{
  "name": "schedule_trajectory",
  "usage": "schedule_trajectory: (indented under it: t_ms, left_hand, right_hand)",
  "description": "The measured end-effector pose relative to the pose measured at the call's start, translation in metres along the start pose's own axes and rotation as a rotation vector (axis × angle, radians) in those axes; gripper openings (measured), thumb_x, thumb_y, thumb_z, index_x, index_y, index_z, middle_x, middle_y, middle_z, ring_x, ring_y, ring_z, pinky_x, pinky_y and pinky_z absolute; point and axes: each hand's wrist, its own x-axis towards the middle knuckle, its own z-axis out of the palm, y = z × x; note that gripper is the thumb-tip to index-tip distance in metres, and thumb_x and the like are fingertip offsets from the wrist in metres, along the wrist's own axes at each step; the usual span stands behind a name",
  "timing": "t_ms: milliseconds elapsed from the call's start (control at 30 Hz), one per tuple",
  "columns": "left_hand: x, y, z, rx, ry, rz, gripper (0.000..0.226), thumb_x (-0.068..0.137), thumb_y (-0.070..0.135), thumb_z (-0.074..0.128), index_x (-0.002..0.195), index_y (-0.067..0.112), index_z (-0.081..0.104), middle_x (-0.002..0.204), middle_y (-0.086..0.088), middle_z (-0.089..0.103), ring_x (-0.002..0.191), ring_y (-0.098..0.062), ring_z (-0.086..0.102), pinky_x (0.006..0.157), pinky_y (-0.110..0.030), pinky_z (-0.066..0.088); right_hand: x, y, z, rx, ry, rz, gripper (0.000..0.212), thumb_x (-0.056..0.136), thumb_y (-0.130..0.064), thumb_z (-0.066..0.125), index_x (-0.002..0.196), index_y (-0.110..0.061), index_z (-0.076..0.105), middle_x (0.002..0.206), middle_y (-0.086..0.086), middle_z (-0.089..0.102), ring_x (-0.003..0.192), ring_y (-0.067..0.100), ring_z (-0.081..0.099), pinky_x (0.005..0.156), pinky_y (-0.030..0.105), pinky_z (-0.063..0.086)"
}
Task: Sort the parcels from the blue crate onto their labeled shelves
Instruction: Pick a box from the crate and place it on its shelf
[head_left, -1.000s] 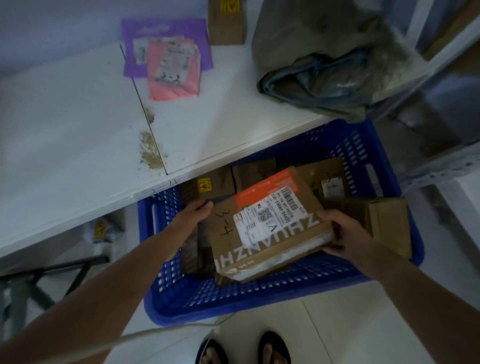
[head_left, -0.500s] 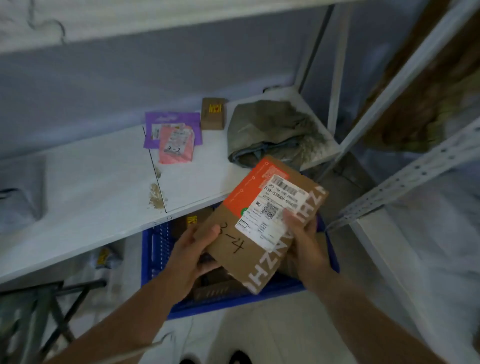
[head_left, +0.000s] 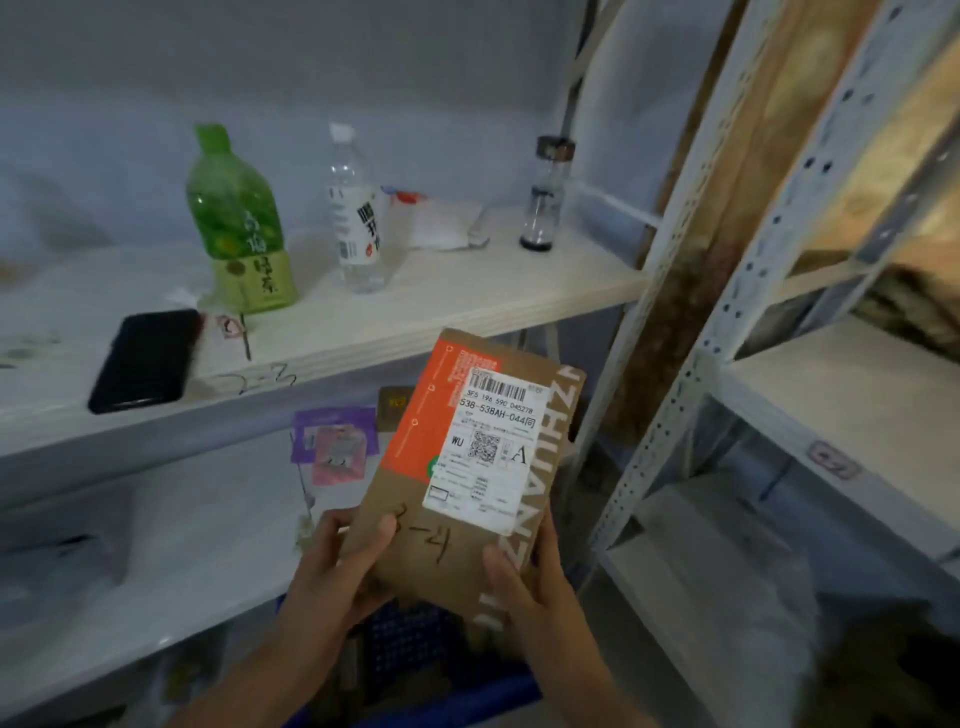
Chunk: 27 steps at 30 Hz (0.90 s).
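Observation:
A flat brown cardboard parcel (head_left: 415, 499) with an orange panel, a white barcode label and handwritten "3-4" stands nearly upright in front of me. My left hand (head_left: 332, 571) grips its lower left edge. My right hand (head_left: 530, 587) grips its lower right corner, thumb on the front. The blue crate (head_left: 415, 644) shows below the hands, mostly hidden by them. The upper white shelf (head_left: 467, 312) carries a handwritten "2-3" on its front edge. On the lower shelf (head_left: 208, 540) lie a purple and a pink mailer (head_left: 337, 447).
On the upper shelf stand a green tea bottle (head_left: 239, 223), a clear water bottle (head_left: 356, 213), a small glass jar (head_left: 545, 197) and a black phone (head_left: 143, 358). A perforated metal shelf unit (head_left: 727, 312) with a labelled white board (head_left: 852, 415) stands to the right.
Both hands lifted the parcel out of the blue crate and turned it upright. My view tilted upward, bringing the upper shelf with bottles into sight.

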Motion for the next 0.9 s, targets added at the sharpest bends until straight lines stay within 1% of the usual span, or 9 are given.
schedule_trajectory:
  t_ms: [100,167,300,433,533,600,700,800,900]
  left_hand:
    - [-0.049,0.056,0.001,0.165,-0.103,0.191,0.044,0.067,0.042,0.072,0.104,0.024,0.056,0.108,0.005,0.067,0.095,-0.005,0.067,0.074,-0.023,0.056]
    - [-0.082,0.100,0.008,0.345,-0.194,0.314,0.055,0.061,0.041,0.077,0.108,0.030,0.051,0.110,0.010,0.065,0.098,0.003,0.063,0.081,-0.021,0.053]
    - [-0.144,0.182,0.043,0.524,-0.264,0.539,0.055,0.066,0.022,0.083,0.102,0.027,0.042,0.107,0.012,0.060,0.096,0.002,0.062,0.067,-0.011,0.051]
    - [-0.194,0.235,0.090,0.602,-0.279,0.755,0.071,0.060,0.038,0.085,0.118,0.032,0.043,0.115,0.022,0.057,0.109,-0.001,0.056,0.089,-0.022,0.050]
    - [-0.233,0.262,0.130,0.647,-0.421,0.876,0.078,0.057,0.050,0.081,0.121,0.057,0.037,0.112,0.036,0.058,0.107,0.013,0.054,0.082,-0.009,0.048]
    - [-0.257,0.277,0.159,0.666,-0.535,0.927,0.078,0.061,0.046,0.080,0.121,0.065,0.033,0.111,0.043,0.056,0.106,0.018,0.053,0.078,-0.005,0.046]
    - [-0.288,0.292,0.204,0.689,-0.604,0.986,0.085,0.066,0.042,0.079,0.125,0.069,0.024,0.107,0.052,0.051,0.101,0.026,0.049,0.083,-0.006,0.042]
    - [-0.317,0.297,0.249,0.689,-0.659,1.072,0.093,0.070,0.038,0.077,0.127,0.072,0.011,0.103,0.060,0.044,0.096,0.033,0.045,0.078,0.001,0.043]
    - [-0.346,0.289,0.300,0.681,-0.706,1.134,0.099,0.073,0.030,0.078,0.127,0.073,0.007,0.106,0.058,0.044,0.099,0.033,0.043,0.079,0.000,0.041]
  right_hand:
    - [-0.046,-0.062,0.007,0.016,-0.036,-0.159,0.084,0.075,-0.045,0.064,0.146,-0.044,0.019,0.136,-0.024,0.050,0.122,0.007,0.055,0.097,0.033,0.052]
    - [-0.080,-0.107,0.009,-0.019,0.038,-0.273,0.064,0.075,-0.045,0.061,0.134,-0.043,0.036,0.120,-0.025,0.062,0.106,0.007,0.066,0.077,0.028,0.059]
    - [-0.152,-0.195,0.002,-0.137,0.102,-0.528,0.049,0.087,-0.032,0.060,0.132,-0.036,0.041,0.123,-0.014,0.062,0.096,-0.001,0.066,0.066,0.017,0.055]
    - [-0.227,-0.262,-0.026,-0.345,0.043,-0.712,0.081,0.073,-0.002,0.076,0.131,-0.042,0.036,0.125,-0.017,0.061,0.114,0.001,0.060,0.087,0.023,0.055]
    - [-0.280,-0.294,-0.056,-0.472,0.122,-0.757,0.101,0.065,0.009,0.078,0.142,-0.026,0.023,0.121,-0.018,0.062,0.110,0.000,0.061,0.080,0.018,0.054]
    - [-0.314,-0.313,-0.077,-0.513,0.198,-0.757,0.109,0.064,0.010,0.079,0.145,-0.032,0.017,0.111,-0.030,0.062,0.103,-0.007,0.061,0.072,0.015,0.055]
    - [-0.360,-0.336,-0.109,-0.577,0.349,-0.782,0.108,0.065,-0.003,0.081,0.136,-0.055,0.019,0.109,-0.035,0.062,0.096,-0.010,0.063,0.070,0.015,0.056]
    - [-0.396,-0.345,-0.144,-0.637,0.513,-0.824,0.103,0.064,-0.016,0.083,0.138,-0.053,0.021,0.109,-0.035,0.062,0.097,-0.011,0.062,0.077,0.013,0.053]
    - [-0.431,-0.343,-0.186,-0.656,0.632,-0.845,0.099,0.066,-0.022,0.083,0.136,-0.055,0.022,0.108,-0.038,0.061,0.096,-0.013,0.061,0.068,0.003,0.049]
